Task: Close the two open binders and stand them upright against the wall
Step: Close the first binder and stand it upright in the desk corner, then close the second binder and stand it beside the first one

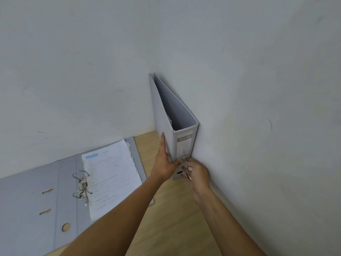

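**Grey binder held upright in a wall corner, second binder open on the desk**

Grey covers both binders in this view from a head-worn camera looking down at a pale wooden desk set into the corner of two off-white walls.

One closed binder stands on end in the corner, its right cover against the right-hand wall. Its spine faces the viewer and carries a label with a printed word too blurred to read for certain. The covers spread slightly at the top, so the inside of the far cover shows.

The left hand lies flat along the binder's left cover, fingers stretched upward and thumb hooked round the bottom of the spine, pressing the binder rather than clenching it. The right hand is at the foot of the spine just beside the wall, fingers loosely curled and touching the binder's lower edge; it is not closed around anything that can be made out. Both bare forearms reach in from the bottom of the frame.

To the left, the open binder lies flat on the desk, its far edge near the back wall. Its metal ring mechanism sits in the middle, rings shut. A stack of printed paper rests on the right-hand cover. The left forearm crosses over this binder's near right corner.
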Action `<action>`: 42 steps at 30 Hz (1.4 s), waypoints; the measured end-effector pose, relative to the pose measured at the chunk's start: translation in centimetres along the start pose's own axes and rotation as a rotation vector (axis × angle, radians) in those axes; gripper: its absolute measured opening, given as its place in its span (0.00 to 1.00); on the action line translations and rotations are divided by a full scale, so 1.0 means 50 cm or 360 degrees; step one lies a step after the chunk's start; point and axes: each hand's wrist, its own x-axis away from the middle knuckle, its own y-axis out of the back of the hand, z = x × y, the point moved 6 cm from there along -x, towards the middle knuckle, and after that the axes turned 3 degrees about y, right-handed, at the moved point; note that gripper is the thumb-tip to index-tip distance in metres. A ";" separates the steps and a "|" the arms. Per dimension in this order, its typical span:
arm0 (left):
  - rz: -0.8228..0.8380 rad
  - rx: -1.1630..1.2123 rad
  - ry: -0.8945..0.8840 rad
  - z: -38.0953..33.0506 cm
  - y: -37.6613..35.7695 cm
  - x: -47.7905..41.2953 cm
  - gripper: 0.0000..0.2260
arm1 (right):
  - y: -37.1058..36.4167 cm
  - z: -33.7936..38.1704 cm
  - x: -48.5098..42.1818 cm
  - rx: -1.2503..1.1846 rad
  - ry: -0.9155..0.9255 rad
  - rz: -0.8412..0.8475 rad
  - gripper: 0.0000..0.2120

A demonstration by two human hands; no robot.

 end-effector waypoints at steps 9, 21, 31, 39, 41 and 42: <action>-0.0008 -0.0077 0.0069 -0.006 0.009 0.009 0.51 | 0.001 0.017 0.011 0.0103 0.0047 0.0072 0.11; -0.0144 -0.0002 0.0158 0.005 0.112 0.120 0.30 | -0.046 -0.036 0.060 0.0345 0.0140 0.0218 0.14; -0.0387 0.0287 0.0587 0.224 0.373 0.357 0.19 | -0.235 -0.226 0.150 0.0833 0.0069 0.0592 0.13; -0.0620 0.0584 0.0941 0.426 0.607 0.509 0.20 | -0.436 -0.412 0.222 0.1208 -0.0091 0.0814 0.15; -0.0680 0.0624 0.1001 0.471 0.659 0.541 0.19 | -0.484 -0.450 0.238 0.1302 -0.0109 0.0880 0.16; -0.0712 0.0617 0.1033 0.493 0.683 0.555 0.19 | -0.505 -0.468 0.243 0.1329 -0.0116 0.0903 0.17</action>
